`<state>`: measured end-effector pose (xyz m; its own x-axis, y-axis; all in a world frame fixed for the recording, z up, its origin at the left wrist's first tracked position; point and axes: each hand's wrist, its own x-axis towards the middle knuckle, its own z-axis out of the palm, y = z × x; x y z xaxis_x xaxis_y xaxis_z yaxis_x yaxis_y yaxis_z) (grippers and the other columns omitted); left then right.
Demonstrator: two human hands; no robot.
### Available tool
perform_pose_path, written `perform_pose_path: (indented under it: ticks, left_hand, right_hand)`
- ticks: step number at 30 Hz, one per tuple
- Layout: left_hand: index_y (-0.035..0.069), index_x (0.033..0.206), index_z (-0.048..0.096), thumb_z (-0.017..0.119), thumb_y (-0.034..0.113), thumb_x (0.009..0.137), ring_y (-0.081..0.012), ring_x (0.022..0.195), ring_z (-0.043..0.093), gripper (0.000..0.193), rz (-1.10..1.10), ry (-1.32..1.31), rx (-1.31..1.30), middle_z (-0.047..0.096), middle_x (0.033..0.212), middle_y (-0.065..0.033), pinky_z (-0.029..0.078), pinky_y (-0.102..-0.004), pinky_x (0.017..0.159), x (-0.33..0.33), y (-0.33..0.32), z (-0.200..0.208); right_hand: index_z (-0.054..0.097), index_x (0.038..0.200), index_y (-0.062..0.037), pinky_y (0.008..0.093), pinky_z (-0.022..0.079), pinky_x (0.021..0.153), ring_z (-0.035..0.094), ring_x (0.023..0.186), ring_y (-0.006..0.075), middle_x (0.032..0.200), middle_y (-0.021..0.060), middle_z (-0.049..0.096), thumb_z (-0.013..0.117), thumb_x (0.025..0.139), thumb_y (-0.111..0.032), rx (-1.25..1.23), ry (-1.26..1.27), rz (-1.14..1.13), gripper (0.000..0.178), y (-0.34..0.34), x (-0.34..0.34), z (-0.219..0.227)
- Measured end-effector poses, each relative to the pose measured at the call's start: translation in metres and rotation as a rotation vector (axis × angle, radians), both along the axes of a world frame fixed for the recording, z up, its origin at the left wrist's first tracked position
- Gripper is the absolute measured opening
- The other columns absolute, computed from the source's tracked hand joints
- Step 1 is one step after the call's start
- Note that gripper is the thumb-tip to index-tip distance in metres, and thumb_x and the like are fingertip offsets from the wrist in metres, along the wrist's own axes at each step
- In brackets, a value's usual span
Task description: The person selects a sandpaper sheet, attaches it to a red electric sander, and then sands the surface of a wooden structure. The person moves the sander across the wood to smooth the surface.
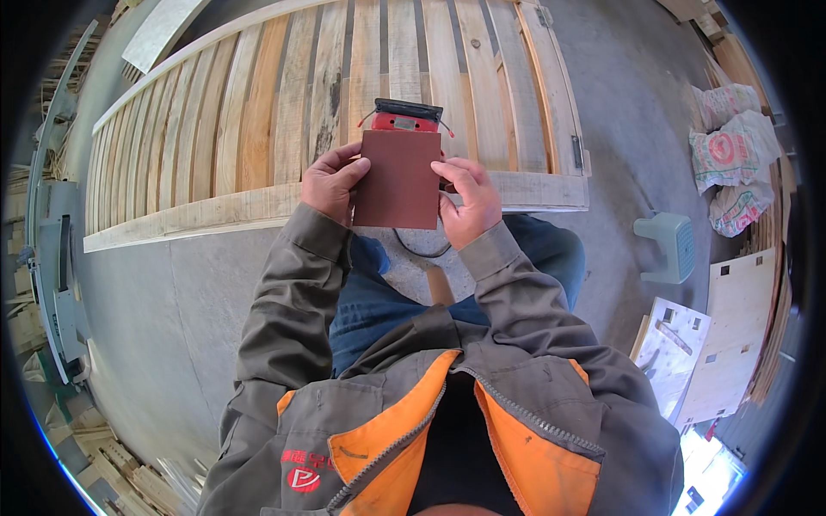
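A rectangular sheet of reddish-brown sandpaper (397,182) is held up in front of me, its plain face toward me. My left hand (330,184) pinches its left edge, thumb on the near face and fingers partly behind. At the opposite edge my right hand (471,199) grips it with thumb and fingertips. Just beyond the sheet's top edge is a red and black power sander (407,117), with a clamp lever at each side. The sheet hides the sander's lower part. A dark cord (422,253) shows below the sheet.
Before me lies a slatted wooden frame (241,202). To the right are a small green stool (669,248), stuffed woven sacks (730,159) and leaning pale boards (727,335). A metal machine (60,267) stands at far left, with wood offcuts (120,469) below it.
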<state>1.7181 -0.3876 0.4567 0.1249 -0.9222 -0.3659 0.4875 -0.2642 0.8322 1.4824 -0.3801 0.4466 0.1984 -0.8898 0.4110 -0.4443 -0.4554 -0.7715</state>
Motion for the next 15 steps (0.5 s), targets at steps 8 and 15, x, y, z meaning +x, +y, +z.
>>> perform_pose_path:
  ticks: [8, 15]
  left_hand:
    - [-0.005, 0.126, 0.065, 0.067, -0.002, 0.096, -0.0186, 0.094, 0.073, 0.031, -0.014, -0.020, 0.011, 0.073, 0.112, -0.0137, 0.063, -0.0315, 0.080, -0.003, 0.003, 0.003]
    - [-0.003, 0.127, 0.065, 0.068, 0.002, 0.097, -0.0158, 0.091, 0.072, 0.030, -0.066, -0.008, 0.071, 0.074, 0.110, -0.0112, 0.061, -0.0283, 0.072, -0.003, 0.022, -0.006]
  right_hand:
    - [0.069, 0.124, -0.0089, 0.0416, 0.059, 0.087, 0.069, 0.103, 0.0364, 0.116, 0.0166, 0.068, 0.072, 0.079, 0.008, 0.034, -0.015, 0.079, 0.048, 0.002, -0.002, 0.004]
    - [0.069, 0.127, -0.0077, 0.0379, 0.059, 0.087, 0.071, 0.102, 0.0330, 0.117, 0.0153, 0.070, 0.073, 0.080, 0.007, -0.003, -0.017, 0.075, 0.049, 0.021, -0.006, 0.004]
